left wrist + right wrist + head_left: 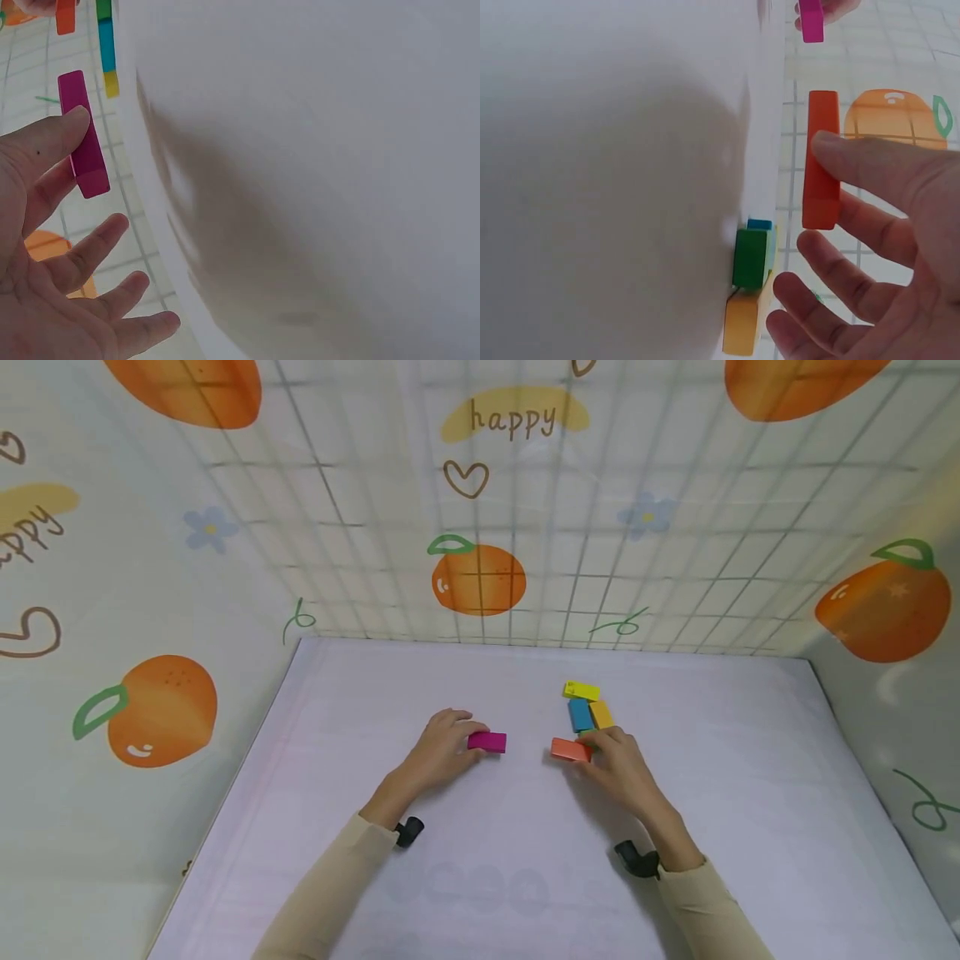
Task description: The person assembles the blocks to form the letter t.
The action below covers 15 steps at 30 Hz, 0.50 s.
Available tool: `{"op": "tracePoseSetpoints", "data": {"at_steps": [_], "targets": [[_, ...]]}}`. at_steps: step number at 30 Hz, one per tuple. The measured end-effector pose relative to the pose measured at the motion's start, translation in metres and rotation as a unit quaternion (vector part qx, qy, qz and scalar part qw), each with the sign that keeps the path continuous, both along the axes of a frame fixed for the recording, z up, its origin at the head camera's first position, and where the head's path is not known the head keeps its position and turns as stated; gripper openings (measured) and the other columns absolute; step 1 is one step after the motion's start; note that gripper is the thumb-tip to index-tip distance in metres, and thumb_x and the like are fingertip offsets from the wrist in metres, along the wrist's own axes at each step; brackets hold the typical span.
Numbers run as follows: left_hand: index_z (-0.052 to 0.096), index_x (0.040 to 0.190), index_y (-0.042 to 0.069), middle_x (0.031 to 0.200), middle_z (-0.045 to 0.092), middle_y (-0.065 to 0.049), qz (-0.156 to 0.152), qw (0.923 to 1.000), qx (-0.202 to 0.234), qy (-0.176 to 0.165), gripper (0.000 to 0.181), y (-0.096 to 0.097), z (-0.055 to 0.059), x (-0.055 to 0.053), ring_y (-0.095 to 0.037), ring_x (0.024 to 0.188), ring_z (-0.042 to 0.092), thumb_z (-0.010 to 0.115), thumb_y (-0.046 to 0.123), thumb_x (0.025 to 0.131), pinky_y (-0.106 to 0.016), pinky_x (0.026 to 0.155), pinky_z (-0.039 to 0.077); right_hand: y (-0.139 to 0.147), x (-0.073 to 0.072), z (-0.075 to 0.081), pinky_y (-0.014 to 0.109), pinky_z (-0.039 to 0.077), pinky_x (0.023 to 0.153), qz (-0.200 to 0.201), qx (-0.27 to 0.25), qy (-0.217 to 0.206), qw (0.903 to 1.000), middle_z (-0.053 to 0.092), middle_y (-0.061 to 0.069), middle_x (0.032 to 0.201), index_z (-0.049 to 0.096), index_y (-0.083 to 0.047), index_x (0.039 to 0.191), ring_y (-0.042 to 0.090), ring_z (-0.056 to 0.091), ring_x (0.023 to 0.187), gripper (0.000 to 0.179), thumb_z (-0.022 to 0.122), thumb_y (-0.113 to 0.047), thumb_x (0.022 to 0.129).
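Note:
My left hand (442,749) pinches a magenta block (491,742) between thumb and index finger, its other fingers spread in the left wrist view. Across from it, my right hand (621,767) pinches an orange-red block (568,750) the same way. Both blocks are held above the white surface, ends facing each other with a gap between. Just beyond the right hand lie a blue block (580,715), an amber block (602,714) and a yellow block (582,691). A green block (750,259) shows beside them in the right wrist view, mostly hidden behind the right hand in the head view.
A white tabletop (360,693) spreads under both hands. Behind it rises a pale curtain (375,568) printed with oranges, hearts and grid lines. Dark wrist cameras sit on both wrists, the right one (637,860) low over the table.

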<state>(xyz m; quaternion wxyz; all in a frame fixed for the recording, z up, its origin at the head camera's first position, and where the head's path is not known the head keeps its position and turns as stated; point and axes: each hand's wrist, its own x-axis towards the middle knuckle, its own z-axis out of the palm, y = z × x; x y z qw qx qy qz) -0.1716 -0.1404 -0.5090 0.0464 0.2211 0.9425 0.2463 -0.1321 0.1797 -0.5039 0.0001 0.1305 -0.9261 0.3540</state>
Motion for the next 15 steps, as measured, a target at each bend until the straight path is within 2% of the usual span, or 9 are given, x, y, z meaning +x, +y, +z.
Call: {"op": "tracePoseSetpoints", "data": {"at_steps": [7,15], "targets": [[0.067,0.127,0.020,0.141,0.053,-0.015,-0.001,1.0000,0.008,0.001,0.036,-0.020,-0.003,0.003,-0.036,0.138,0.035,0.074,0.024,0.093,-0.055,0.114,0.025,-0.010,-0.004,-0.001,0.048,0.046,0.087,0.017,0.004,0.016,0.9997,0.059,0.019,0.117,0.069,-0.002,0.116,0.035,0.050,0.107,0.034,0.080,-0.008,0.084],[0.067,0.128,0.018,0.141,0.052,-0.017,0.004,0.9999,0.012,-0.004,0.037,-0.030,-0.004,0.006,-0.038,0.137,0.036,0.075,0.024,0.092,-0.056,0.112,0.027,-0.021,-0.008,-0.003,0.045,0.046,0.085,0.033,0.003,0.016,0.9993,0.060,0.015,0.116,0.068,-0.005,0.115,0.032,0.051,0.106,0.032,0.080,-0.010,0.085]]}}
